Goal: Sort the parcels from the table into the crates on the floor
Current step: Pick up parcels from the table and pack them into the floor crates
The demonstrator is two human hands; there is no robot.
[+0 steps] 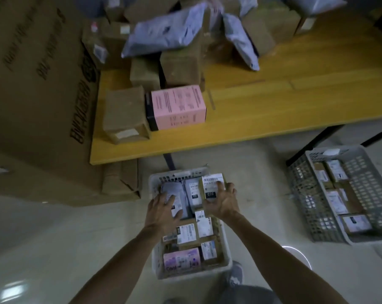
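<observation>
Holding a small brown box (210, 189) by its near end, our right grip (221, 204) has thumb and fingers curled round it, over the far right corner of the near crate (227, 257) on the floor. We cannot tell whether the box already rests on the parcels below or hangs just above them. Our left grip (161, 210) holds nothing: it lies flat, fingers spread, on a grey mailer bag (174, 190) in the far left of the same crate, seemingly pressing it down to make room.

We judge this to be the placing step for one parcel. The next move calls for setting the box into the space beside the mailers, letting go, and then reaching back up to the tabletop (273, 102), where a pink box (178, 107), brown boxes and grey mailers wait in a loose pile.

The held box carries a white label with a barcode and a black tag reading "010". The same "010" shows on at least two other parcels in this crate, so we take it as the sorting code. A second crate (317, 216) sits well apart to the right, its labels too small to read. Dark printing on the large carton (36, 84) at the left is too blurred to read.
</observation>
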